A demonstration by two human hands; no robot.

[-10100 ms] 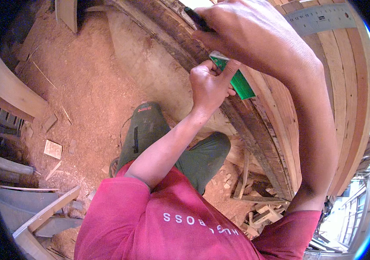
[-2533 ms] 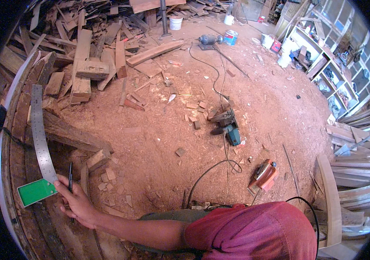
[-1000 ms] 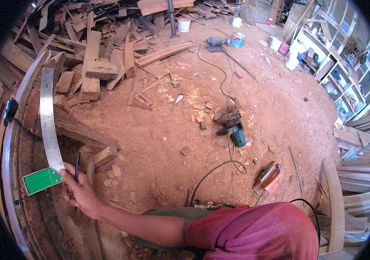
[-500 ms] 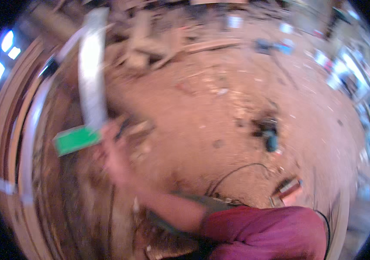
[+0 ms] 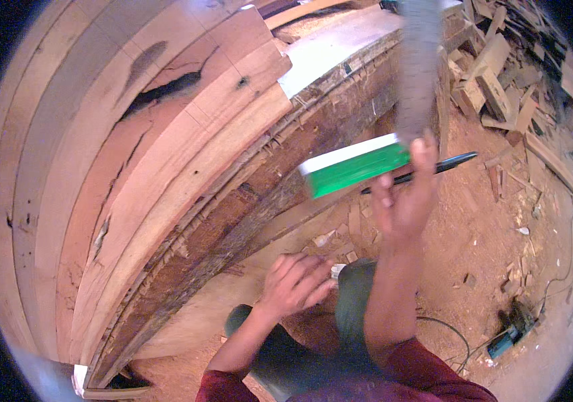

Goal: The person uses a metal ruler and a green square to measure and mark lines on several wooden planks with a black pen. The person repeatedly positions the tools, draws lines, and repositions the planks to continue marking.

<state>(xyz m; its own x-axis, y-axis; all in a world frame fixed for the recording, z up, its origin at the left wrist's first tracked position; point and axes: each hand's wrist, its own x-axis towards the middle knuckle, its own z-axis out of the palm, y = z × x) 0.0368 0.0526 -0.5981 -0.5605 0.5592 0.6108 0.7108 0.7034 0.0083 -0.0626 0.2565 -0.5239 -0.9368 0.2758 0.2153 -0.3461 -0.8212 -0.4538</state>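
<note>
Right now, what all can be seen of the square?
The square has a green stock with a pale upper edge and a long grey blade, metal by its look, blurred and cut off by the picture's top. The right grip holds it near the corner, stock pointing left and slightly down, blade up the picture. Whether it touches the beam is unclear.

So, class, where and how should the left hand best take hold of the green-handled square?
Probably the outer end of its green stock, approached from the lower left: that end juts out uncovered, while the right hand grips near the corner where the thin blade runs toward the picture's top.
</note>
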